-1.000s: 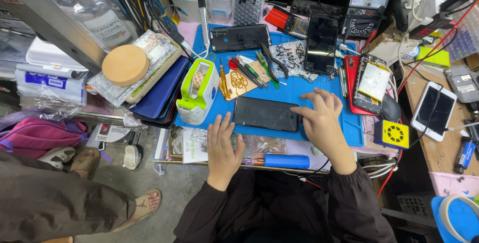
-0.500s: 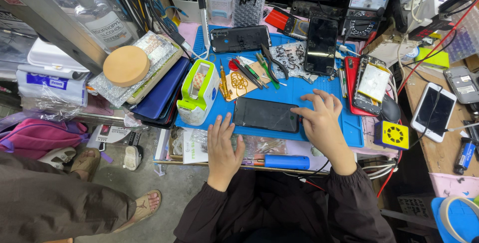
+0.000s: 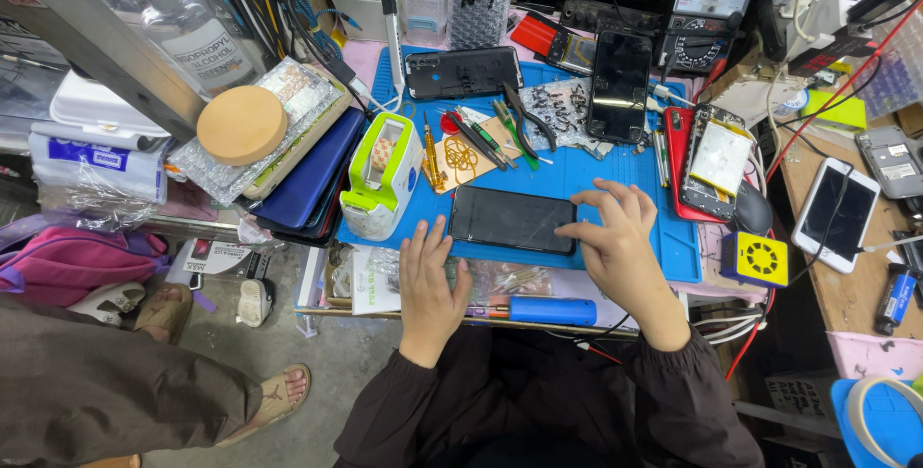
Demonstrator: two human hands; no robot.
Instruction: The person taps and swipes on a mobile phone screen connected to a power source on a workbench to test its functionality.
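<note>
A dark, flat smartphone [image 3: 511,220] lies screen-up and lengthwise on the blue mat [image 3: 630,172] at the near edge of the bench [image 3: 827,285]. Its glass is black and unlit. The right hand [image 3: 615,242] rests open, fingers spread, with fingertips on the phone's right end; it grips nothing. The left hand [image 3: 430,281] lies flat and relaxed just below the phone's left corner, fingertips at its edge, holding nothing. A green-and-white tape dispenser [image 3: 383,187] stands just left of the phone.
</note>
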